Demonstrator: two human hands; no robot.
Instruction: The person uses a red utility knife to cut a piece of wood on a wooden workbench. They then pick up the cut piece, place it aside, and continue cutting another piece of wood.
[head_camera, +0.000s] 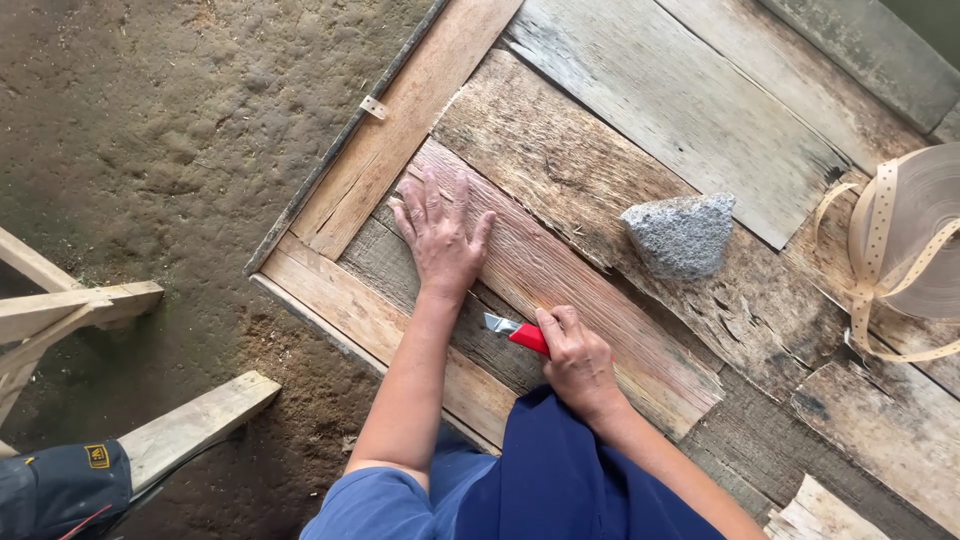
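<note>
My left hand (440, 235) lies flat, fingers spread, pressing on a long reddish strip of wood veneer (590, 300) that runs diagonally across a worn plank tabletop (690, 110). My right hand (577, 355) is shut on a red-handled utility knife (515, 332), its short blade pointing left at the near edge of the strip. A grey rough stone (682, 234) rests on the planks just beyond the strip.
A roll of pale dotted edge banding (905, 245) sits at the right edge of the table. Bare earth floor (150, 130) lies to the left, with wooden frame pieces (70, 305) and a loose board (195, 425) near my blue trousers.
</note>
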